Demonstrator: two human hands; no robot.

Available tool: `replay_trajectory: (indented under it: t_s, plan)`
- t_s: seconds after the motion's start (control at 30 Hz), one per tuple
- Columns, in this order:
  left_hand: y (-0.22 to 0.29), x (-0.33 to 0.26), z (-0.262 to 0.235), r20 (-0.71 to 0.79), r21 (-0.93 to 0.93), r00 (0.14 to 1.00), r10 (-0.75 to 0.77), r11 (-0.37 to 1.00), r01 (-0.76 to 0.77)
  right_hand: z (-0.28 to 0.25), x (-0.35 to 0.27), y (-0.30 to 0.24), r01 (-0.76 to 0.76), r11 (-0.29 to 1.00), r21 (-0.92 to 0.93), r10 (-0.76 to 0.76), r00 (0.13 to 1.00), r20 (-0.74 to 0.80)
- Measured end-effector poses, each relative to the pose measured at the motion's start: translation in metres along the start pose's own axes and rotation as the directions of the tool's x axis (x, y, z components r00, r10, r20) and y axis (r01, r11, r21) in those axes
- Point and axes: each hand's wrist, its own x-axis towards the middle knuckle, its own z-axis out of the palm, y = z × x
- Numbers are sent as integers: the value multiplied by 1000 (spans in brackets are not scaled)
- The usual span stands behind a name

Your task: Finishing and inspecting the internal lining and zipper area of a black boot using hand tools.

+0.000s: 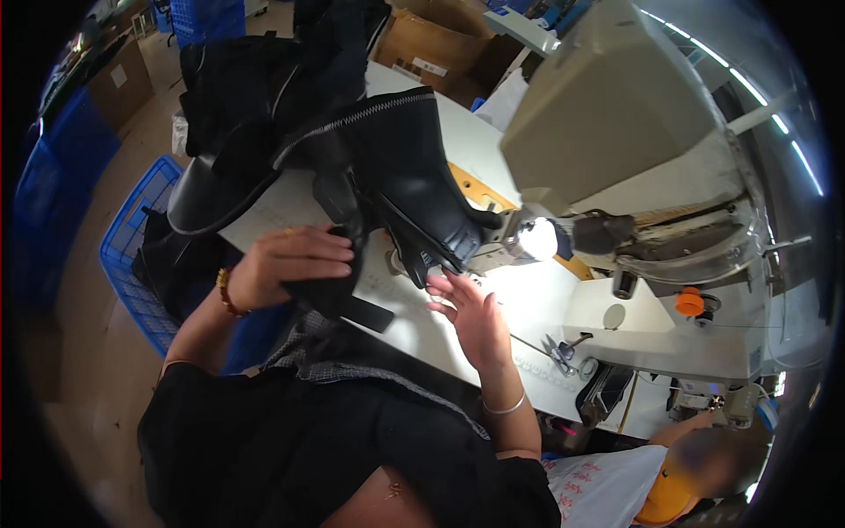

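A black boot upper (396, 167) with a pale zigzag seam along one edge lies across the white sewing table, its lower end beside the lit needle area (519, 242) of a sewing machine. My left hand (295, 264) is closed over a black flap of the upper, fingers laid across it and the thumb hidden. Close to the machine, my right hand (475, 321) has its fingers loosely apart, with the fingertips at the upper's lower edge. More black boot uppers (229, 114) are heaped at the far left of the table.
The bulky beige sewing machine head (607, 106) overhangs the right side. Scissors (557, 352) lie on the white tabletop (422, 330). A blue crate (132, 264) with black pieces stands at left. A cardboard box (431, 48) is behind; another person (678, 475) sits at lower right.
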Motion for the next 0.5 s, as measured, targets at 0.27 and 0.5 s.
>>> replay_trajectory:
  t_s: [0.27, 0.5]
  plan:
    - [7, -29, 23, 3, 79, 1000, -8, 997, 8, 14, 45, 5, -72, 984, 164, 95, 986, -135]
    - [3, -46, 39, -99, 128, 995, -14, 991, 26, 44, 33, 10, -136, 950, 280, 196, 960, -201]
